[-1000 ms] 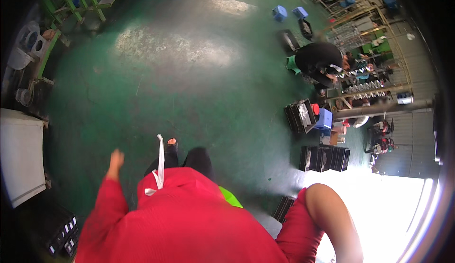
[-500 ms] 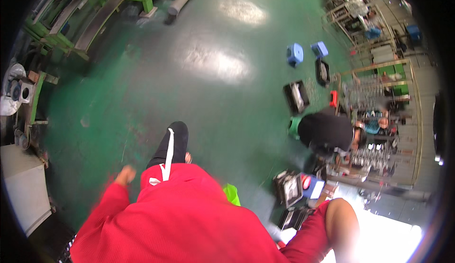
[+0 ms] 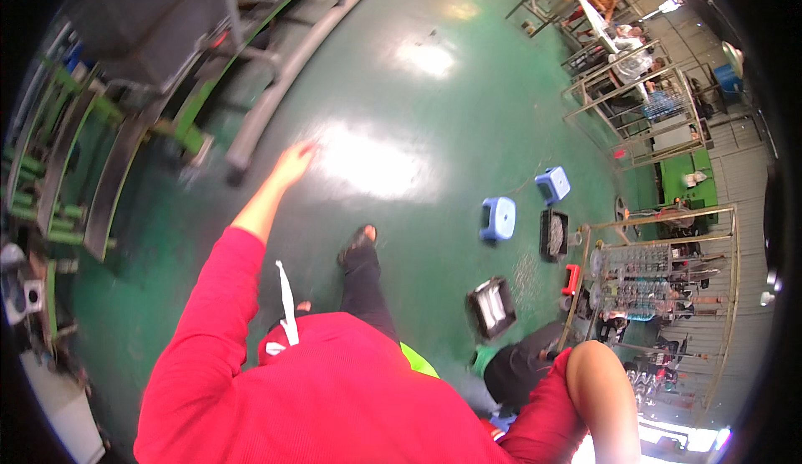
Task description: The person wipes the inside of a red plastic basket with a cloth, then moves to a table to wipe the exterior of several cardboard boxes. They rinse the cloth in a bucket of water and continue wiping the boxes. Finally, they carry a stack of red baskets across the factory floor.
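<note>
My left hand (image 3: 294, 163) is swung out ahead of me over the green floor (image 3: 376, 71), its fingers loosely stretched with nothing in them. It hangs in the air beside the end of a long grey pipe (image 3: 259, 121), apart from it. My right arm (image 3: 603, 389), in a red sleeve pushed up to the elbow, is bent at my side. The hand at its end lies outside the picture. Close to my waist shows a bright yellow-green piece (image 3: 418, 360), mostly covered by my red top (image 3: 334, 389).
Green-framed machinery (image 3: 117, 155) lines the left. On the right are blue stools (image 3: 499, 218), a black crate (image 3: 491, 307) with pale pieces, a second dark crate (image 3: 553, 235), and a bent-over person (image 3: 522, 368) in dark clothes beside a metal rack (image 3: 652, 213) of hanging parts. Workbenches stand farther back.
My left hand has swung forward and up from beside my hip. I have moved ahead: stools, crates and the seated person now appear lower in the picture. My right arm stays bent.
</note>
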Motion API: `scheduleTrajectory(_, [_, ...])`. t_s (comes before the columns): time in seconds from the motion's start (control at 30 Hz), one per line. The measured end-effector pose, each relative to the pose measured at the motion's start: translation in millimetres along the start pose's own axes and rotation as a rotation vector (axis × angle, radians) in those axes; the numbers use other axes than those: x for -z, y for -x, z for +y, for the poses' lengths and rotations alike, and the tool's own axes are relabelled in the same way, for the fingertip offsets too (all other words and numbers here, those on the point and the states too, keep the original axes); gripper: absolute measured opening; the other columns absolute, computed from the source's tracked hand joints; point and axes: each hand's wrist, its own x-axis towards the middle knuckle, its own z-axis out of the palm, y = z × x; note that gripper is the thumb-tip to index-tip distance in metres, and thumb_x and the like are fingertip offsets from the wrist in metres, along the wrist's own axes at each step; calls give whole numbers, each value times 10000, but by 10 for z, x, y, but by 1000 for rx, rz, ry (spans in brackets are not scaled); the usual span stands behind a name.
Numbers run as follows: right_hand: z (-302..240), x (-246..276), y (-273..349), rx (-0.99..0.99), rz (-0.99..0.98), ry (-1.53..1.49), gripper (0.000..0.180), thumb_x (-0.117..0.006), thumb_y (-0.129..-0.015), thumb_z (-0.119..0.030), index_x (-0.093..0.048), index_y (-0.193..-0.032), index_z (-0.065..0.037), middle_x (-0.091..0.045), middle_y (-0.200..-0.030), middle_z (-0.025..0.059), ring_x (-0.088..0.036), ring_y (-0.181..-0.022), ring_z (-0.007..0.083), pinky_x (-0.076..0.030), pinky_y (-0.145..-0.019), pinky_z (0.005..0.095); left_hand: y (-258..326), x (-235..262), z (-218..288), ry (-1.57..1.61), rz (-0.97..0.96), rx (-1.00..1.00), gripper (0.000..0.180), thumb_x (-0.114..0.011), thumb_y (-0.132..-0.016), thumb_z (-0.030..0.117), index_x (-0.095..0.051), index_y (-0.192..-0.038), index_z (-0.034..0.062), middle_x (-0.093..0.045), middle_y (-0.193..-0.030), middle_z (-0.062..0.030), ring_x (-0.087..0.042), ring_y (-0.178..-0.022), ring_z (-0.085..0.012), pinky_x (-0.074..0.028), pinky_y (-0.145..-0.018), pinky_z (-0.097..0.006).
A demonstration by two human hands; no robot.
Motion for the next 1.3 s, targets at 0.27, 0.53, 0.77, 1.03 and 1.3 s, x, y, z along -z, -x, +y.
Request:
scheduleTrajectory(0.27, [2061, 2414, 2497, -203, 33, -151, 162, -643, -625, -218, -602, -592, -65, -552, -546, 80, -535, -447, 232, -380, -432, 436, -2548, -762, -402, -289, -116, 436, 398, -453, -929, 312, -592, -1155, 16, -647, -1032, -209, -613, -968, -354, -479, -821, -412])
scheduleTrajectory(0.53, [4817, 4533, 4819, -133, 305, 192, 182, -600, -678, -258, -599, -622, -84, -529, -540, 65, -525, -453, 224, -415, -491, 447, -2810, -953, -1226, -629, -824, 966, 396, -446, -907, 276, -584, -1146, -7, -609, -1113, -242, -558, -1061, -412, -449, -901, -460])
scheduleTrajectory(0.77, [6821, 7143, 6809, -181, 355, 131, 193, -564, -729, -289, -560, -649, -114, -519, -566, 53, -530, -467, 215, -411, -502, 422, -9656, -1770, -208, -570, -228, 569, 369, -455, -900, 245, -578, -1158, 12, -620, -1107, -216, -575, -1036, -394, -468, -891, -452])
scheduleTrajectory(1.03, [9463, 9667, 9397, -51, 121, 36, 222, -539, -773, -302, -569, -696, -95, -550, -674, 95, -548, -610, 251, -424, -594, 414, -17113, -3309, 1557, 359, -2, -111, 332, -480, -951, 305, -608, -1121, 51, -669, -959, -69, -617, -864, -146, -487, -758, -287])
scheduleTrajectory(1.3, [11936, 12424, 11876, 79, 17, 61, 233, -531, -729, -302, -546, -692, -73, -536, -686, 91, -540, -662, 258, -408, -625, 387, -15867, -3571, -116, -730, -1035, 626, 446, -455, -901, 319, -567, -1188, -4, -522, -1261, -234, -480, -1183, -397, -378, -1007, -456])
